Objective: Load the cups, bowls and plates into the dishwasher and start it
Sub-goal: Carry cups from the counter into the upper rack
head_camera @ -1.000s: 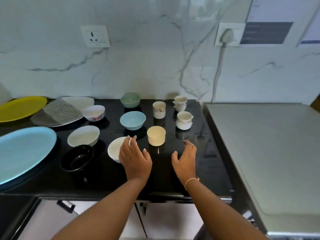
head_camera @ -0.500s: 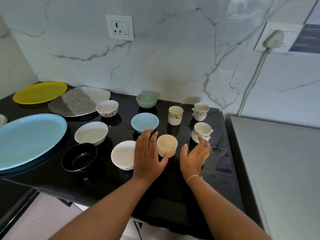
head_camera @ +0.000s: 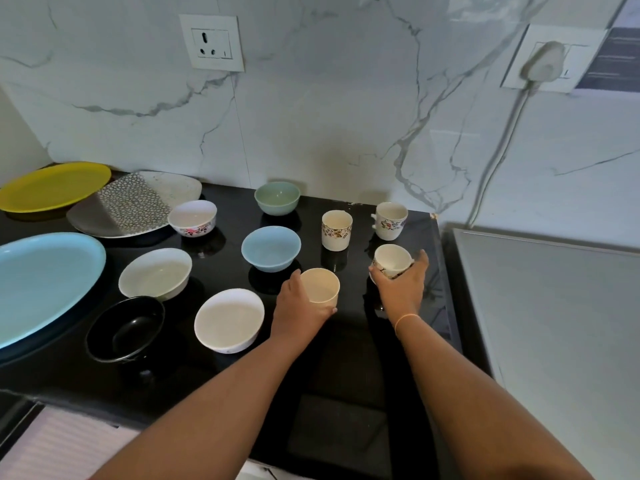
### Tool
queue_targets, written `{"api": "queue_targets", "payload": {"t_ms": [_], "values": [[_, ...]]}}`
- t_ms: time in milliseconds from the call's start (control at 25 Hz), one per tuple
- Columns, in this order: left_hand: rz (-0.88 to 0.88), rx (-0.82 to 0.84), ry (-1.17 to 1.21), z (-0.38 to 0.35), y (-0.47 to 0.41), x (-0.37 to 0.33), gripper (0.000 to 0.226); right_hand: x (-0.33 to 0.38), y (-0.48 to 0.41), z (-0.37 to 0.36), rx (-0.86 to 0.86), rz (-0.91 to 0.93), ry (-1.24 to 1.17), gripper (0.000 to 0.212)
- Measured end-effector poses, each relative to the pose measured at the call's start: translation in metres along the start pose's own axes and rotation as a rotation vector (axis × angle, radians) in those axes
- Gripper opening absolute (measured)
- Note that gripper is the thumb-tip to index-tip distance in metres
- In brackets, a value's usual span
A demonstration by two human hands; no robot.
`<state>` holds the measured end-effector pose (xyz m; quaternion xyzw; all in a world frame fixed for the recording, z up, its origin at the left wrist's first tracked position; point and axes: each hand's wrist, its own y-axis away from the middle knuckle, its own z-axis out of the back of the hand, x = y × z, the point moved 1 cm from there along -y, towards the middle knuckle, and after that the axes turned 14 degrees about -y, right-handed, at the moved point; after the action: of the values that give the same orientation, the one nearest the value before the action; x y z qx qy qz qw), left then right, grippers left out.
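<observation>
On the black counter (head_camera: 346, 358) my left hand (head_camera: 298, 310) wraps around a plain cream cup (head_camera: 320, 285). My right hand (head_camera: 401, 289) grips a white floral cup (head_camera: 391, 259), tilted a little. Two more floral cups (head_camera: 336, 230) (head_camera: 390, 220) stand behind them. Several bowls lie to the left: blue (head_camera: 271, 248), green (head_camera: 277, 197), floral white (head_camera: 192, 217), two plain white (head_camera: 155, 273) (head_camera: 229, 320) and a black one (head_camera: 125, 328). A blue plate (head_camera: 41, 282), a yellow plate (head_camera: 52, 187) and a patterned grey plate (head_camera: 135, 204) sit at the far left.
A grey flat appliance top (head_camera: 554, 323) adjoins the counter on the right. A marble wall behind carries an outlet (head_camera: 211, 43) and a plugged-in socket (head_camera: 540, 60) with a white cord hanging down. A pale cabinet front (head_camera: 62, 445) shows below the counter edge.
Both hands moved forward from resting flat on the counter; the left closed on the cream cup, the right closed on the floral cup. The camera leaned closer and turned left.
</observation>
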<state>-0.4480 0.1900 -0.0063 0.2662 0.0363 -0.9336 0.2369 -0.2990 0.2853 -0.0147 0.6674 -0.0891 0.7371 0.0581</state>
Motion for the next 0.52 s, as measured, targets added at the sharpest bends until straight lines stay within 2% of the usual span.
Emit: {"api": "queue_targets", "payload": {"t_ms": [160,520], "values": [[-0.05,-0.023,0.015,-0.006,0.011,-0.003,0.088,0.0,0.007,0.011,-0.001,0.051,0.071,0.073],[-0.236,0.026,0.194,-0.02,0.066,-0.018,0.076,-0.006,0.106,0.07,-0.065,0.125,-0.003,0.064]]}}
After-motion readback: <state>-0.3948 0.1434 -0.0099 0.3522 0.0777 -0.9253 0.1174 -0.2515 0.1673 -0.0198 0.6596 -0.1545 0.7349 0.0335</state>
